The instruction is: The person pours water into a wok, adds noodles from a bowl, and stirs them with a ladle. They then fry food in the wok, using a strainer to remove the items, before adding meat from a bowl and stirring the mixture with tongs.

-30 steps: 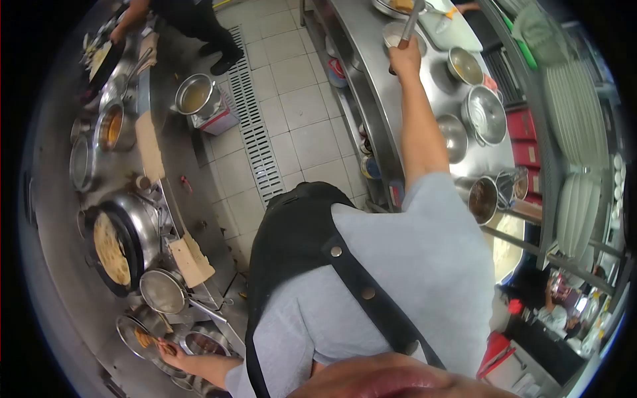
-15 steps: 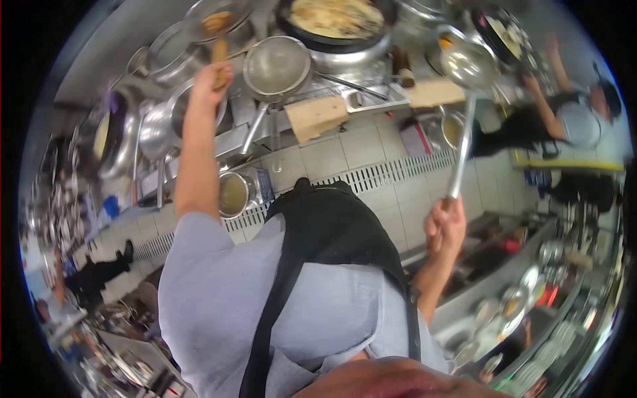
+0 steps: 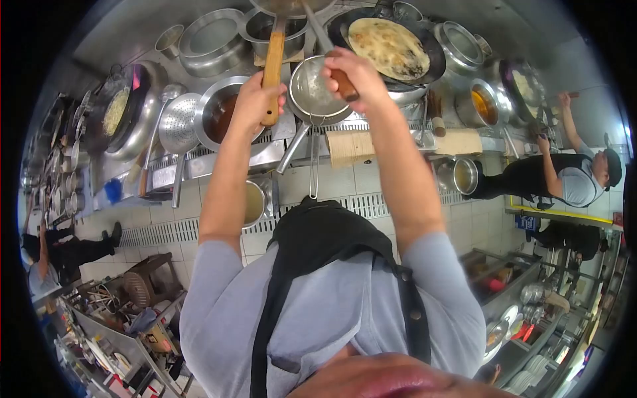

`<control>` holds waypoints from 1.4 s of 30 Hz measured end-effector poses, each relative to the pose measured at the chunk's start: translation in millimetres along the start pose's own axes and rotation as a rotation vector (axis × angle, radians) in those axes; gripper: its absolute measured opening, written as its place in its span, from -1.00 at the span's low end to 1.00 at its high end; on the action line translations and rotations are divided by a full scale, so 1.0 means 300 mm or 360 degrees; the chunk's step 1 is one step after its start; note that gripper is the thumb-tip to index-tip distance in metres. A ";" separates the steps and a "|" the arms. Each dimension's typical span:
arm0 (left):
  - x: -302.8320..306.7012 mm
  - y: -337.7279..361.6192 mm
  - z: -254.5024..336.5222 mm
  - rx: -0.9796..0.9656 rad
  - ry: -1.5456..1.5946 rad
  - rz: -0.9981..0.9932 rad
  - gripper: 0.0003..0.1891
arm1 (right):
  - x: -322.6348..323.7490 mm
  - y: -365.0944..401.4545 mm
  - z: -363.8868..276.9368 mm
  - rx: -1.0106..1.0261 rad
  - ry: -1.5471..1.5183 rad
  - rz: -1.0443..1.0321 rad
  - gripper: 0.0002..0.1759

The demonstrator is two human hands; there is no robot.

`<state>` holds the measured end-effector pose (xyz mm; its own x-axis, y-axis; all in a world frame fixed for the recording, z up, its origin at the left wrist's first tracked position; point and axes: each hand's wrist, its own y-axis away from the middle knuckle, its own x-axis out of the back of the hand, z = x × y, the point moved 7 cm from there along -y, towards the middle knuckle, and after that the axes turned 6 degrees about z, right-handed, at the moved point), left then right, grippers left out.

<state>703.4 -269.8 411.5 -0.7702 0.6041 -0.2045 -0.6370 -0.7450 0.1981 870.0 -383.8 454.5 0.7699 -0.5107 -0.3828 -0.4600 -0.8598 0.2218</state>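
My left hand (image 3: 255,105) is wrapped round the flat wooden handle of a wide metal skimmer (image 3: 292,8), whose round head is cut off by the top edge. In my right hand (image 3: 355,76) is a long-handled metal ladle (image 3: 317,26), gripped by its dark wooden end. The ladle's shaft runs up to the skimmer's head, and its bowl is out of sight. Below the hands sits a fine-mesh strainer (image 3: 318,89). A black wok (image 3: 434,60) holding pale, browned food (image 3: 390,48) in bubbling oil lies just right of my right hand.
A bowl of dark red-brown sauce (image 3: 222,113) and a perforated ladle (image 3: 179,123) stand at the left. A pot of orange liquid (image 3: 486,103) is to the right. Another wok (image 3: 123,113) sits far left. A co-worker (image 3: 564,166) stands at the right, near another wok.
My right hand has swung the ladle up and left, from the right side to over the skimmer. My left hand has moved right with the skimmer. The view has shifted over the stove.
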 end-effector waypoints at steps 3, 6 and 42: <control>0.036 0.006 -0.072 0.0108 -0.0163 0.0021 -0.77 | 0.004 -0.010 0.086 -0.0098 -0.0438 -0.0143 -0.87; 0.073 -0.009 -0.174 0.0159 -0.0128 -0.0019 -0.78 | 0.014 0.012 0.151 -0.0255 -0.0763 -0.0195 -0.81; 0.222 -0.178 -0.274 0.0295 -0.0028 0.0457 -0.42 | 1.465 3.220 0.395 0.1168 -0.0249 0.2947 -0.88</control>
<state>689.0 -213.0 308.6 -0.9184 0.3831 -0.0991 -0.3879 -0.8222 0.4165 711.7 -1438.3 394.4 -0.7860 -0.5730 -0.2321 -0.5965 0.8016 0.0409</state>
